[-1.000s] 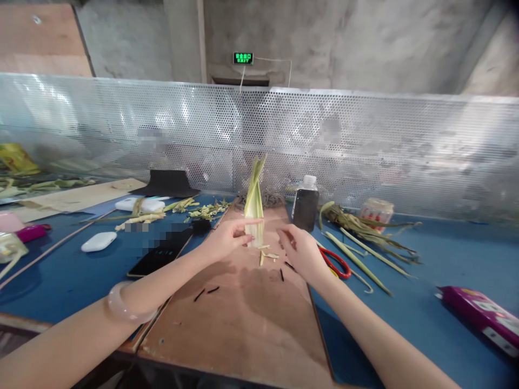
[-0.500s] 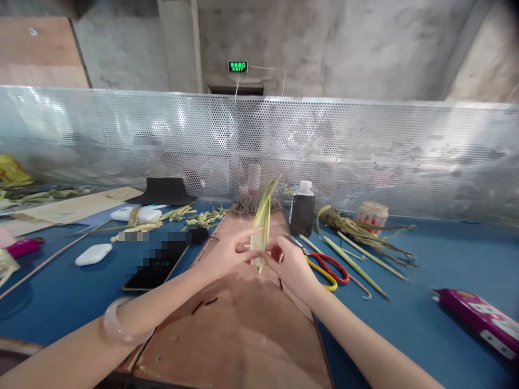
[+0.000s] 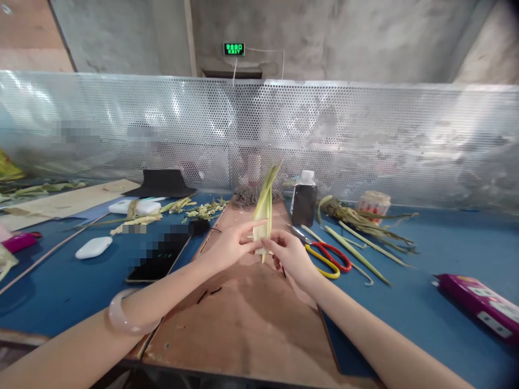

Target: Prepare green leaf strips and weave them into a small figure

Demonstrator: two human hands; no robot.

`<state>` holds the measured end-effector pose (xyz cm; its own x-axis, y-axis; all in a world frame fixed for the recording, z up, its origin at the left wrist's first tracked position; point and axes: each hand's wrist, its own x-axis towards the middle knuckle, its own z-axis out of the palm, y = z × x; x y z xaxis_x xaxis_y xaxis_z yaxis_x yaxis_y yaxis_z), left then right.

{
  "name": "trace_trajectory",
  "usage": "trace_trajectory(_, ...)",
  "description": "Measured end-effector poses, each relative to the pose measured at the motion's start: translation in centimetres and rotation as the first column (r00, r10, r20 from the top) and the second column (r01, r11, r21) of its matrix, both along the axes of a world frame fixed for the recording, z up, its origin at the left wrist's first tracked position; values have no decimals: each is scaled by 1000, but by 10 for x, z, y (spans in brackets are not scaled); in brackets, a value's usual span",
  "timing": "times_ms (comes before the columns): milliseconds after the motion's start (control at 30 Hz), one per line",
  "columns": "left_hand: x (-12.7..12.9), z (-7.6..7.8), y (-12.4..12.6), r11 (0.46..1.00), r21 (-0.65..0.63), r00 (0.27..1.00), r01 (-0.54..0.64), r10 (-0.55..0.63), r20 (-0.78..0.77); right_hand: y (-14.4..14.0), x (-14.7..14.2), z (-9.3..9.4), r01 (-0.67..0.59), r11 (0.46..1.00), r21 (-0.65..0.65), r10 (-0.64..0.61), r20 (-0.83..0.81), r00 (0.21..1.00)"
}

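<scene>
A pale green dried leaf strip [image 3: 265, 204], like a corn husk, stands upright between my hands above the brown wooden board [image 3: 243, 324]. My left hand [image 3: 239, 240] is closed on its left side, the index finger laid across the front. From the right, my right hand [image 3: 290, 251] pinches the lower part between thumb and fingers. A short stem end pokes out below the fingers. Just right of my right hand lie scissors [image 3: 330, 258] with one red and one yellow handle. Some fingertips are hidden behind the leaf.
Right of the board are a dark bottle [image 3: 304, 204], dried stalks [image 3: 357, 224], a clear jar [image 3: 373, 205] and a purple packet [image 3: 478, 305]. On the left lie a phone [image 3: 162, 259], a white case [image 3: 94, 248] and leaf scraps [image 3: 206, 209]. A perforated metal screen [image 3: 365, 135] stands behind.
The view has tilted slightly down. My right thumb now lies across the front of the leaf's lower part, and my left fingers have shifted a little on it. Both hands still hold the leaf.
</scene>
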<state>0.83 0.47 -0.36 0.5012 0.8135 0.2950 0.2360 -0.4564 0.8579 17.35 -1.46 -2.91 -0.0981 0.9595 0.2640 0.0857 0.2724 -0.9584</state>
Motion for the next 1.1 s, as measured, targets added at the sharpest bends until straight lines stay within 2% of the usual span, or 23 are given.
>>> trace_trajectory(67,-1,-2,3,999,32,999,28,-29,16,0,0,2,-14,1000,2,14,-66,998)
trace_trajectory(267,-6,-2,10,990,123,997,-75,72,33,2,1,6,-62,998,0,61,-189,980)
trace_trajectory(500,-7,-2,9,989,97,983,-114,98,157,1,6,6,-27,999,29,34,-279,960)
trace_trajectory(633,-9,-2,11,982,78,967,-170,151,206,2,11,5,-14,998,62,32,-304,952)
trace_trajectory(833,-8,-3,12,988,47,985,-146,141,101,2,9,5,25,997,77,-4,-261,965)
trace_trajectory(1100,-3,0,-2,980,159,990,-124,133,-49,-2,-1,3,67,994,91,-53,-153,987)
